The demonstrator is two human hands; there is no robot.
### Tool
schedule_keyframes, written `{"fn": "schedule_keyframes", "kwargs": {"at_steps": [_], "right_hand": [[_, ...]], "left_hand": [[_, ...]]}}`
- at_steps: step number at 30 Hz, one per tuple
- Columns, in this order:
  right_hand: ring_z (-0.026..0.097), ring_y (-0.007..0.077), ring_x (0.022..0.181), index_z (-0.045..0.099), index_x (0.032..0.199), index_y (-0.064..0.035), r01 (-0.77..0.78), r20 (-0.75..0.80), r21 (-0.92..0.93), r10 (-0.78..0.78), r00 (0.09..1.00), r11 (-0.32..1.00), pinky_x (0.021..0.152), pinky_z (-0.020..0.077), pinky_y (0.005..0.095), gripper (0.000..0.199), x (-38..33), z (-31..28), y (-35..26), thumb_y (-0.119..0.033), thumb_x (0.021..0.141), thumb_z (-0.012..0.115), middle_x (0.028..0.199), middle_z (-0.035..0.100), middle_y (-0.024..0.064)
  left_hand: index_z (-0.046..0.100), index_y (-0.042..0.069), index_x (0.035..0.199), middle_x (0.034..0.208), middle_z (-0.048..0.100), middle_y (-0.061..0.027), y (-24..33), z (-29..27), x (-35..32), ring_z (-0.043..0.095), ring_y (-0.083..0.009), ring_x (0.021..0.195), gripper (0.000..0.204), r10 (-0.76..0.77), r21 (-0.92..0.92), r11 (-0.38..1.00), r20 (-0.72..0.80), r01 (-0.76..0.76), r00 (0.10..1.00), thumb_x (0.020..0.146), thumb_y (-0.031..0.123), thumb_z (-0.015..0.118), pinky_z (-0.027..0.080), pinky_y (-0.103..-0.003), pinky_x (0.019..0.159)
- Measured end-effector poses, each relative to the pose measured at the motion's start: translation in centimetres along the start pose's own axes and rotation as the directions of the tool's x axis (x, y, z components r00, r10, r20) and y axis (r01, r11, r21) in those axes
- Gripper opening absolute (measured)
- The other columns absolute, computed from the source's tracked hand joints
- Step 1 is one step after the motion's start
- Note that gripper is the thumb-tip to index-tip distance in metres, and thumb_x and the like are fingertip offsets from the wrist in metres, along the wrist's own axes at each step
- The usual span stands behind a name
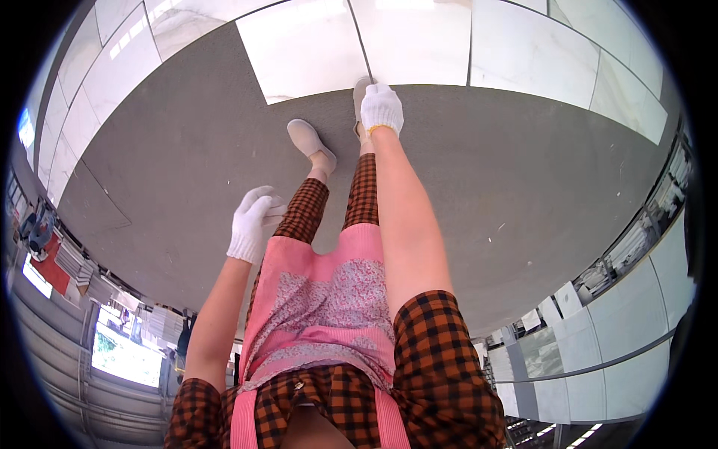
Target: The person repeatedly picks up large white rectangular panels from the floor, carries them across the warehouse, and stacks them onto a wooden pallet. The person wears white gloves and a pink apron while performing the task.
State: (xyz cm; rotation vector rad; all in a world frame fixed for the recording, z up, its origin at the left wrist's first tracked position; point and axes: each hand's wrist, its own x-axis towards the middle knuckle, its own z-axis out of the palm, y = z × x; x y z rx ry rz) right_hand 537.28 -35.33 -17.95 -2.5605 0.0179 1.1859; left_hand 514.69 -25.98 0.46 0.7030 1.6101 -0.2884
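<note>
My right hand (382,109), in a white knitted glove with a yellow cuff edge, reaches far forward to the lower edge of the white marble-patterned panels (419,45). It is closed, close to the dark seam between two panels, and whatever its fingers hold, if anything, is hidden. My left hand (255,223), also in a white glove, hangs beside my left thigh. Its fingers are loosely bent and apart, with nothing visible in them. A pink apron (325,299) with a flowered part covers my lap.
Grey floor (172,165) spreads around my feet, with small white specks on it. My left shoe (305,137) stands a little back from the panels; the right one is close to their edge. More pale panels (598,344) stand at the right, and stacked goods (163,322) at the left.
</note>
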Motion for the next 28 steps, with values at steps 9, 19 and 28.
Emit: {"fn": "schedule_keyframes", "kwargs": {"at_steps": [9,19,28], "right_hand": [[0.060,0.0386,0.074,0.057,0.087,-0.0106,0.107,-0.106,0.047,-0.101,0.989,0.993,0.066,0.0466,0.0480,0.024,-9.5,-2.4,6.1,-0.030,0.089,0.043,0.079,0.062,0.0198],[0.059,0.0384,0.071,0.060,0.091,-0.0113,-0.033,-0.034,0.134,0.038,0.999,0.990,0.063,0.0465,0.0452,0.021,-21.2,-6.1,13.3,-0.029,0.090,0.049,0.079,0.062,0.0178],[0.055,0.0285,0.082,0.059,0.097,-0.0006,0.263,-0.337,0.433,-0.115,0.934,0.862,0.076,0.0463,0.0380,0.025,-15.1,-5.3,36.7,-0.022,0.089,0.050,0.093,0.058,0.0157]], "left_hand": [[0.052,0.000,0.116,0.098,0.061,-0.0077,4.5,-1.9,6.7,0.061,-0.0159,0.087,0.037,0.163,0.284,0.947,-0.020,-0.150,0.986,0.084,0.018,0.053,0.049,-0.029,0.074],[0.051,0.015,0.120,0.119,0.056,-0.0095,13.5,2.0,15.1,0.048,-0.0269,0.116,0.052,0.734,0.844,-0.510,0.529,-0.168,0.426,0.070,0.024,0.060,0.042,-0.045,0.089],[0.070,0.012,0.090,0.085,0.068,-0.0129,13.4,3.8,13.1,0.065,-0.0310,0.079,0.027,0.325,0.981,0.030,0.173,-0.193,0.930,0.073,0.029,0.058,0.052,-0.041,0.065]]}}
